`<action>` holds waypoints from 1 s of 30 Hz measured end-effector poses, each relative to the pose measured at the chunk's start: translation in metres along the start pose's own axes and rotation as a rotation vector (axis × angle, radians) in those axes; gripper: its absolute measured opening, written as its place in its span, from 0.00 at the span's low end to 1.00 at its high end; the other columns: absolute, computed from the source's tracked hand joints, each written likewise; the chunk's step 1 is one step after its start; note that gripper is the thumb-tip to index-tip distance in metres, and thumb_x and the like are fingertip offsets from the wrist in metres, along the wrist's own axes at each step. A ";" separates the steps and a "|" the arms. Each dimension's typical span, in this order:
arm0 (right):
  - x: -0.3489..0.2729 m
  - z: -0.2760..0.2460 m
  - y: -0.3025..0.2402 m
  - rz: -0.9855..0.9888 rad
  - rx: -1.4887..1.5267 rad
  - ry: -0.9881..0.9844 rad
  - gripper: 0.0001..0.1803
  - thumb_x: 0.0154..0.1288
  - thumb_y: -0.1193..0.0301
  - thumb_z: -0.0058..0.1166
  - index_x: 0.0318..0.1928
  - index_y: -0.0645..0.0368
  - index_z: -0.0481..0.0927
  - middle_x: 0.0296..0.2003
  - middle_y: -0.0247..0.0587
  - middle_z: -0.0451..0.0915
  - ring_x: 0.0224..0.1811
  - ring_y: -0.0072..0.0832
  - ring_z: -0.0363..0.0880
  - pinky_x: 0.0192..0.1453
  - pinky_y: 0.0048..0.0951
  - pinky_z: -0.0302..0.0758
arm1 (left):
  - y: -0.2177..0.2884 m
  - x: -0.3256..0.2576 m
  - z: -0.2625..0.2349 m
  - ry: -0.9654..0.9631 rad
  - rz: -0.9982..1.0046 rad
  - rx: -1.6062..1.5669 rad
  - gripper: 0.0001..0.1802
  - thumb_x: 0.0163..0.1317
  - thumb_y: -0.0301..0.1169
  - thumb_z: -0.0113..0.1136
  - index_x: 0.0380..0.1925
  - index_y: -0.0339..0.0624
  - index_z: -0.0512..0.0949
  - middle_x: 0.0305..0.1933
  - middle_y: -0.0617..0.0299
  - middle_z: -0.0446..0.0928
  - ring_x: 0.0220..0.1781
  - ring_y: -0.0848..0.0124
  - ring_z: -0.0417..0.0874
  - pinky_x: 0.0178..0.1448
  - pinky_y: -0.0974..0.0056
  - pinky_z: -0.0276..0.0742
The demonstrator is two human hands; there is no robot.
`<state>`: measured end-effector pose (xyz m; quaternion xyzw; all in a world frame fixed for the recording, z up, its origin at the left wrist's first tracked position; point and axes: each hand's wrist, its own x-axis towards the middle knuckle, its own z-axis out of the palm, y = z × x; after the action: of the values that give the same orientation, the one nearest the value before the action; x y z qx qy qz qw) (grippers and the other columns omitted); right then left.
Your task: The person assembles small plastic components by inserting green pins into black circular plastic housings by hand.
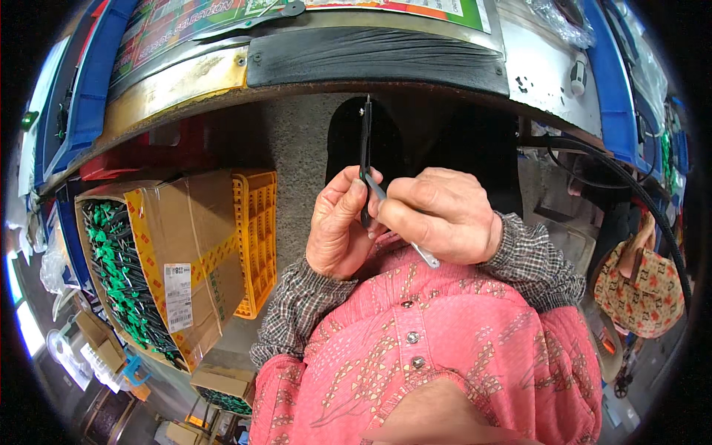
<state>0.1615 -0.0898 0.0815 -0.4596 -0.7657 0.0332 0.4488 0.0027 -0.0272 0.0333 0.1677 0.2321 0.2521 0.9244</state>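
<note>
One bench (178, 83) at far side; two open cartons at left, the bigger cardboard box (196, 256) packed with black-and-green slim pieces (132, 276), too many to count; one yellow crate (256, 241) right beside it. Two hands: left hand (337, 222) pinches one slim black piece (366, 141), upper middle, pointing far; right hand (445, 211) grips one grey slim tool (425, 255). Black piece looks light, stiff, maybe slippery; thin tip probably fragile, best held at near end
</note>
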 end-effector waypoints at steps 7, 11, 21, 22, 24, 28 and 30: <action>0.009 -0.012 -0.008 0.254 0.150 0.064 0.15 0.47 0.82 0.65 0.38 0.63 0.77 0.29 0.44 0.79 0.28 0.36 0.81 0.29 0.28 0.77 | 0.003 -0.002 0.008 -0.052 -0.034 -0.047 0.11 0.66 0.33 0.56 0.43 0.40 0.73 0.24 0.63 0.72 0.21 0.75 0.68 0.25 0.72 0.65; 0.015 -0.027 -0.011 0.231 0.046 0.007 0.15 0.47 0.81 0.64 0.39 0.62 0.78 0.29 0.44 0.79 0.29 0.36 0.81 0.30 0.28 0.77 | 0.002 -0.001 0.005 -0.070 -0.040 -0.065 0.11 0.66 0.33 0.55 0.43 0.40 0.73 0.24 0.63 0.72 0.20 0.75 0.67 0.25 0.72 0.64; 0.020 -0.041 -0.003 0.209 -0.087 0.121 0.17 0.45 0.82 0.64 0.39 0.62 0.78 0.30 0.45 0.78 0.29 0.38 0.80 0.29 0.29 0.78 | 0.002 0.000 0.007 -0.116 -0.063 -0.034 0.14 0.67 0.38 0.54 0.45 0.40 0.71 0.22 0.68 0.67 0.20 0.80 0.62 0.23 0.75 0.59; 0.021 -0.040 -0.003 0.203 -0.111 0.156 0.18 0.44 0.83 0.64 0.39 0.63 0.78 0.30 0.45 0.78 0.29 0.38 0.80 0.29 0.29 0.78 | 0.002 0.001 0.007 -0.118 -0.064 -0.043 0.14 0.67 0.38 0.54 0.45 0.40 0.71 0.22 0.68 0.67 0.20 0.80 0.62 0.23 0.75 0.59; 0.022 -0.043 0.005 0.149 -0.188 0.169 0.19 0.43 0.83 0.64 0.40 0.63 0.78 0.30 0.46 0.78 0.28 0.38 0.80 0.29 0.28 0.78 | 0.002 0.002 0.006 -0.122 -0.067 -0.045 0.14 0.67 0.38 0.54 0.45 0.40 0.72 0.22 0.68 0.67 0.20 0.80 0.62 0.23 0.75 0.59; 0.026 -0.057 0.029 0.040 -0.561 0.190 0.21 0.41 0.84 0.59 0.41 0.63 0.79 0.33 0.47 0.76 0.28 0.38 0.79 0.28 0.30 0.77 | 0.003 0.003 0.004 -0.145 -0.069 -0.051 0.15 0.66 0.38 0.55 0.45 0.39 0.72 0.23 0.68 0.68 0.20 0.79 0.63 0.24 0.74 0.60; 0.028 -0.063 0.044 0.071 -0.718 0.195 0.21 0.43 0.85 0.57 0.42 0.59 0.79 0.35 0.44 0.76 0.29 0.37 0.78 0.30 0.31 0.76 | 0.004 0.002 0.007 -0.125 -0.085 -0.060 0.15 0.66 0.38 0.55 0.45 0.39 0.73 0.23 0.68 0.68 0.20 0.79 0.63 0.25 0.74 0.60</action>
<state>0.2318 -0.0666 0.1173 -0.6149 -0.6659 -0.2658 0.3284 0.0065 -0.0241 0.0398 0.1453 0.1731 0.2087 0.9515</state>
